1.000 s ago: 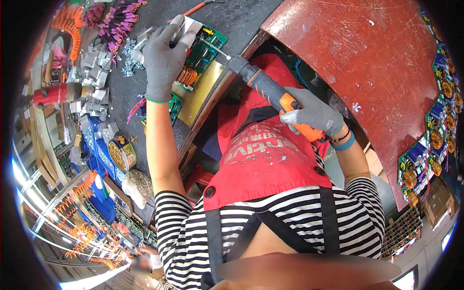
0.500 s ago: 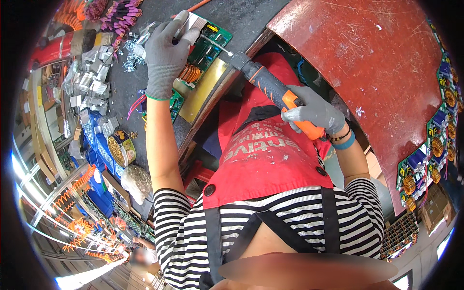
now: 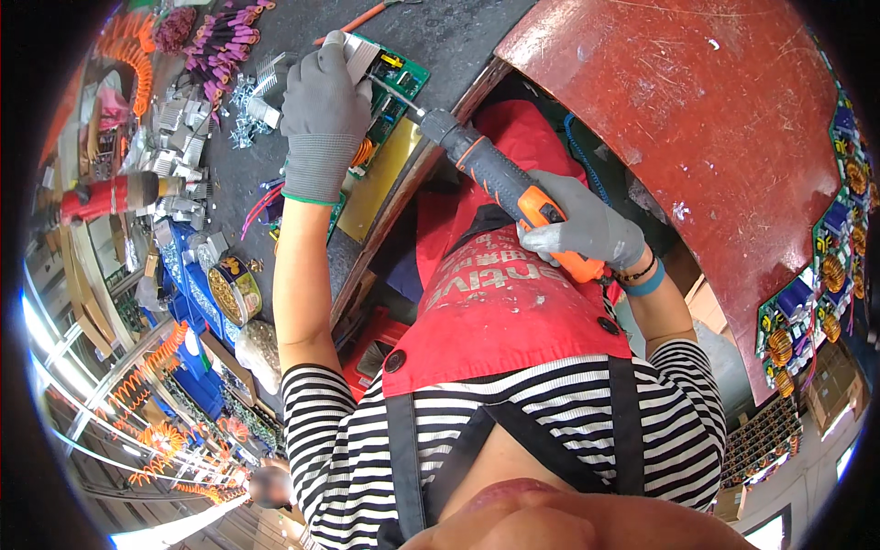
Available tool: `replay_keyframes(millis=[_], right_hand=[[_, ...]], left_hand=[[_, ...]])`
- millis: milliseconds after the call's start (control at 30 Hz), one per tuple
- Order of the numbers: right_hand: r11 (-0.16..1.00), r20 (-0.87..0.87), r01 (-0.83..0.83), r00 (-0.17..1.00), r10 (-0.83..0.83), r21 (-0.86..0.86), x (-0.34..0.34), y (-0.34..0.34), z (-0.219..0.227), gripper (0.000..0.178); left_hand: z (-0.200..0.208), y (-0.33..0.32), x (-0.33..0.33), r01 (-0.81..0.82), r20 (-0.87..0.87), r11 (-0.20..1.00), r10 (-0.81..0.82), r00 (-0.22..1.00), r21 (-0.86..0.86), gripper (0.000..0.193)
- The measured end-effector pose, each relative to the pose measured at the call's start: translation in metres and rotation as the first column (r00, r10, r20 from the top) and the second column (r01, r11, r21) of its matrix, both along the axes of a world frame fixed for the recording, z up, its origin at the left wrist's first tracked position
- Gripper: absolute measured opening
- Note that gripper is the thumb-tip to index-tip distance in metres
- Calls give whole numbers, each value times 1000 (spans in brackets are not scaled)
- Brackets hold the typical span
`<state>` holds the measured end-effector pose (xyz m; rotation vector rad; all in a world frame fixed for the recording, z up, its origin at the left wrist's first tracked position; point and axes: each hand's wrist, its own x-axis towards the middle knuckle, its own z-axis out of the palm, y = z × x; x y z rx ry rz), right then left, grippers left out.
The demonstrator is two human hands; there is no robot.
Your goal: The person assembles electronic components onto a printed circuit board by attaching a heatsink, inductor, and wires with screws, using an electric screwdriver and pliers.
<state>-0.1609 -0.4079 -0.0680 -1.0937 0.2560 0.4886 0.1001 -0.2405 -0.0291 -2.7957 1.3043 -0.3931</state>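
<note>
My left hand (image 3: 325,99), in a grey glove, grips a silver finned heat sink (image 3: 361,57) on a green circuit board (image 3: 403,81). Part of the board is hidden under the glove. My gloved right hand (image 3: 591,225) is closed around the orange handle of a black-and-orange power screwdriver (image 3: 486,163). Its long thin bit points up and left, the tip close to the heat sink beside my left fingers. Whether the tip touches a screw is too small to tell. A copper coil (image 3: 363,151) shows on the board beside my left wrist.
Loose screws (image 3: 246,108) and a heap of heat sinks (image 3: 174,137) lie left of my hand. A red-and-black tool (image 3: 101,197) is at far left, with a tub of small parts (image 3: 234,291) nearer. Finished-looking boards with coils (image 3: 820,266) line the right edge of the red tabletop (image 3: 678,119).
The screwdriver and my right hand have shifted slightly left and down. My left fingers have drawn closer together at the heat sink. The red-and-black tool at far left appears lower.
</note>
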Motion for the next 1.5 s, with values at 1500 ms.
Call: replay_keyframes(millis=[1500], right_hand=[[670, -101, 138, 990, -93, 729, 4, 17, -34, 65]], left_hand=[[-9, 20, 6, 100, -114, 922, -153, 982, -374, 42]])
